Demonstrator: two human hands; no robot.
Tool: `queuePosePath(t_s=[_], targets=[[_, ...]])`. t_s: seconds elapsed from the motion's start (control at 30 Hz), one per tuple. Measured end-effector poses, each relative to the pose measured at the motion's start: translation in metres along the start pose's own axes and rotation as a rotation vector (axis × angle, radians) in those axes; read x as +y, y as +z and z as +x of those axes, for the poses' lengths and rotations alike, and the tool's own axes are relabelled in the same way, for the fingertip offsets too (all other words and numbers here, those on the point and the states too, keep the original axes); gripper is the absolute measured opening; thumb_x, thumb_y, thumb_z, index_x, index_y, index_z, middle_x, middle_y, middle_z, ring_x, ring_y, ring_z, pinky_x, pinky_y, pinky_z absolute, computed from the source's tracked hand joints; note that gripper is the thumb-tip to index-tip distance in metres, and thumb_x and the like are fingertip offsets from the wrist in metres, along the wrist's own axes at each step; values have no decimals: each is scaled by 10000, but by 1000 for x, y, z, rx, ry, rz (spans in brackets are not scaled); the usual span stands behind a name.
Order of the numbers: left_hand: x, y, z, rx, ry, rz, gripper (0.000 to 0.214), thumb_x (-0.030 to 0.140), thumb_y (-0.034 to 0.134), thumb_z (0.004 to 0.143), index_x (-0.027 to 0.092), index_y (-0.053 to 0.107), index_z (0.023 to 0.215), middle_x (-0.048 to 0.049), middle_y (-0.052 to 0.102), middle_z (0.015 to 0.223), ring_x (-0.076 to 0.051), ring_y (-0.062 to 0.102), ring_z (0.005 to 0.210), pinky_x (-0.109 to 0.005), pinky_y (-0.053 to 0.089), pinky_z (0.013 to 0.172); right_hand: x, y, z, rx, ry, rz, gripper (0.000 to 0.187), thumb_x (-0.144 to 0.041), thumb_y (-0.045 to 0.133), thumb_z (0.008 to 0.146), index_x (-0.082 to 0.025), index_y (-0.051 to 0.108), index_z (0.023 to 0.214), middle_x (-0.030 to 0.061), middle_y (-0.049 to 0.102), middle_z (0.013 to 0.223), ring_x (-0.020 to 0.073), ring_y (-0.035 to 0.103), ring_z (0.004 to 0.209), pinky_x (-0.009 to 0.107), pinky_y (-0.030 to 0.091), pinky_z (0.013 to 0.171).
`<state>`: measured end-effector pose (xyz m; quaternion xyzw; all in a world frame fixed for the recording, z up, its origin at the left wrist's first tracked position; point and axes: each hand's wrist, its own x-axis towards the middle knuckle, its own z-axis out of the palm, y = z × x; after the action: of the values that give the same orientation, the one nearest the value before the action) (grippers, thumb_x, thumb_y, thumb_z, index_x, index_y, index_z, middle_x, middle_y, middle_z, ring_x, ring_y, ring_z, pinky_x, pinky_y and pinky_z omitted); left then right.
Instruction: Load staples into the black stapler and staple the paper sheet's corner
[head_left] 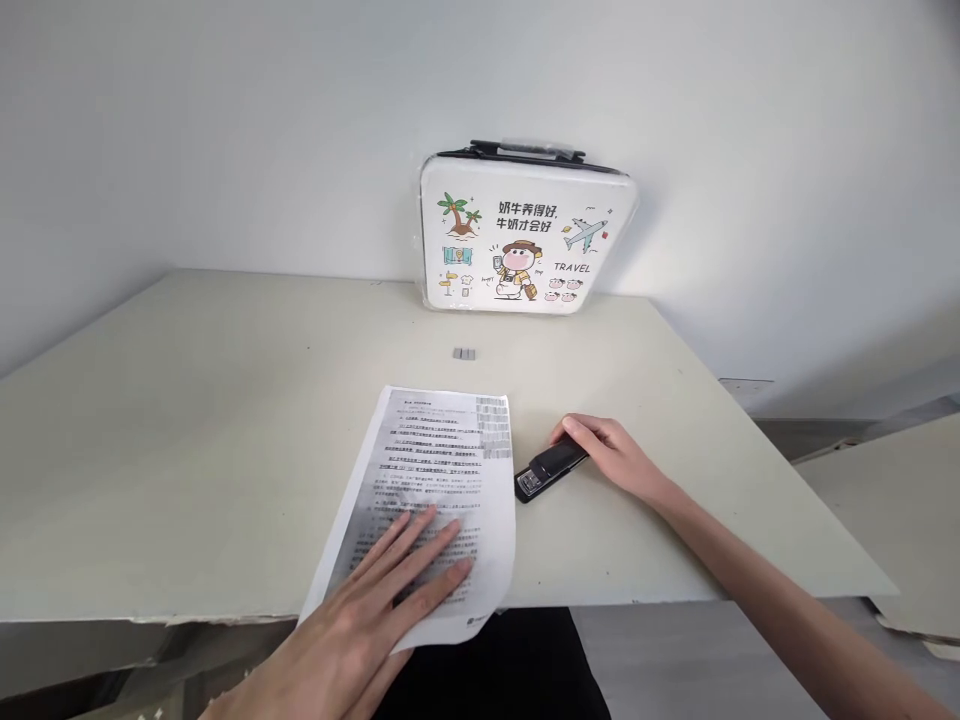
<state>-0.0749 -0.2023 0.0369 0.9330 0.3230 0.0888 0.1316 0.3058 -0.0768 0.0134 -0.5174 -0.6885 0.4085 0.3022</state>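
Tabletop (187,420) of pale colour is spread under both hands and carries everything. Far beyond the fingertips, a white case (525,240) with cartoon prints is leaned upright against the wall, well apart from the hands and not in their way. A printed sheet (442,450) is laid at a slant under the left hand (390,590). Its near corner is pushed out over the table edge, so the sheet is probably pressed down to stop it from sliding. This hand is laid flat, fingers stretched and a little apart, with nothing gripped. The right hand (611,450) is placed to the right of the sheet, its fingers curled over the rear end of a black stapler (547,470) and closed on it. The stapler lies on the table with its mouth pointed at the sheet's right edge, just beside it; whether they touch cannot be told. Ahead of both hands, between sheet and case, a small strip of staples (464,353) is left alone.
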Motion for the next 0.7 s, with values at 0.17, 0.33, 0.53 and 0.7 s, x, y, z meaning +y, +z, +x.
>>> queuePosePath(t_s=[0.17, 0.33, 0.53, 0.7], targets=[[11, 10, 4, 31, 59, 35, 862, -1, 419, 934, 293, 216, 1718, -12, 230, 1771, -342, 216, 1624, -547, 399, 1238, -17, 6, -17, 99, 80, -42, 544, -628, 411, 1072, -237, 766, 938, 33, 720, 914, 236, 623, 904, 339, 441, 854], [18, 21, 4, 81, 62, 72, 973, -88, 429, 834, 283, 243, 1713, -28, 235, 1771, -345, 189, 1631, -545, 391, 1248, -16, 8, -30, 147, 157, -71, 531, -635, 435, 1063, -235, 776, 989, 36, 738, 950, 242, 641, 935, 337, 451, 870], [20, 27, -1, 95, 78, 151, 1010, -117, 414, 783, 242, 246, 1712, -88, 229, 1770, -385, 184, 1627, -572, 460, 1195, -11, 8, -38, 213, 191, -113, 552, -655, 426, 1058, -234, 780, 1029, 46, 760, 988, 255, 651, 977, 334, 477, 864], [23, 31, 1, 109, 67, 138, 1019, -132, 430, 768, 258, 290, 1699, -70, 241, 1768, -379, 177, 1629, -570, 441, 1219, -14, 10, -38, 215, 203, -124, 559, -661, 424, 1056, -236, 785, 1025, 50, 768, 1012, 259, 664, 997, 332, 490, 858]])
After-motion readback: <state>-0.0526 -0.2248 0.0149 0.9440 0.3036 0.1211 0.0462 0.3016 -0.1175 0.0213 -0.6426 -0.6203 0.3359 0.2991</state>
